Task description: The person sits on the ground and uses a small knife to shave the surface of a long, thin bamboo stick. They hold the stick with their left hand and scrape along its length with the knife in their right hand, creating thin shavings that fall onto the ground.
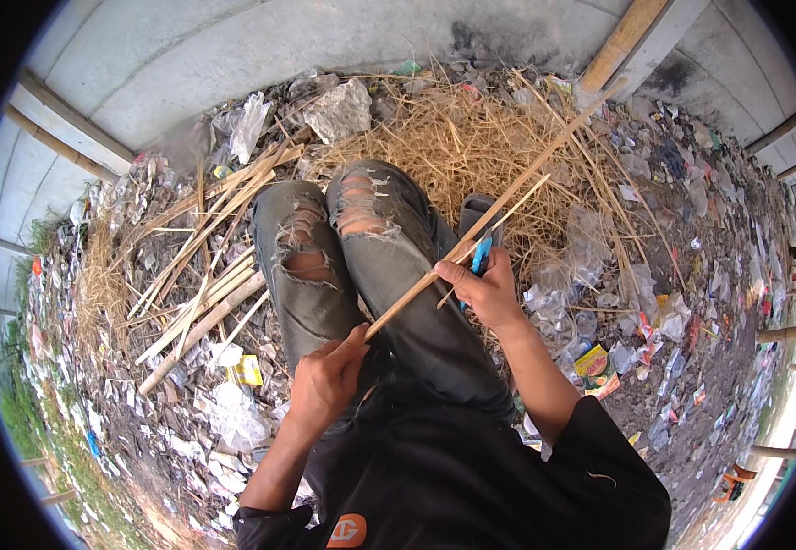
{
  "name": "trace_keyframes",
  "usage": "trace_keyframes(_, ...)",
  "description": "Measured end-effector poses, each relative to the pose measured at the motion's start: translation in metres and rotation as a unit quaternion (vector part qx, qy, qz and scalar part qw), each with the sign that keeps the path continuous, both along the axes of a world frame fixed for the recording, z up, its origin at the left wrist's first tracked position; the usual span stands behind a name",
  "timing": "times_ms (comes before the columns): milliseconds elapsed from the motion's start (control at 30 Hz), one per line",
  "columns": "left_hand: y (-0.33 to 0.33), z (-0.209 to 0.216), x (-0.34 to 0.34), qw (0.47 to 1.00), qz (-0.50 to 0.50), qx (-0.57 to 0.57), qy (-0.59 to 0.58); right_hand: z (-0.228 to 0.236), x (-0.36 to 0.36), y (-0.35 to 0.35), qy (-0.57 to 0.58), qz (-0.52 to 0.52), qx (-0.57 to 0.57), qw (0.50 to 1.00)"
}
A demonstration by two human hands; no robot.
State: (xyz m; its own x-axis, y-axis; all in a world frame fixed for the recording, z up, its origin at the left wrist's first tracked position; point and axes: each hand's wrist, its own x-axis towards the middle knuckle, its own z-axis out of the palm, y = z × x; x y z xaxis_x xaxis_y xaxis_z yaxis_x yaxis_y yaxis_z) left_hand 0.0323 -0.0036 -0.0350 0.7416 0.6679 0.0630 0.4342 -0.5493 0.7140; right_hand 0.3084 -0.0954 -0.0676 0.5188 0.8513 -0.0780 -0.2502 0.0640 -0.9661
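My left hand [323, 378] is closed round the near end of a long, narrow bamboo strip [544, 158]. The strip slants across my thighs, rising to the far right. Farther along it, my right hand [489, 289] grips a small blue tool [481, 256], its thumb pressed against the strip. Whether the tool has a blade cannot be made out, as fingers cover part of it. A thin pale sliver [524, 198] sticks out beside the strip near the right hand. Ripped dark jeans [389, 240] cover my knees below the strip.
Cut bamboo strips and poles [205, 316] lie in a pile to my left. Dry shavings [453, 133] heap up ahead, beside a pale stone block [338, 112]. Plastic litter [590, 238] covers the ground all round. A grey wall [260, 41] with bamboo posts [627, 41] closes the far side.
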Motion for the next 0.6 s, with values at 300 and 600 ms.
trace_keyframes(300, 0.010, 0.004, 0.012, 0.995, -0.003, -0.094, -0.018, 0.006, 0.004, -0.022, 0.111, 0.269, 0.155, 0.944)
trace_keyframes(600, 0.016, 0.019, -0.005, 0.986, -0.016, -0.156, 0.059, 0.024, 0.064, -0.035, -0.386, -0.146, -0.284, 0.866)
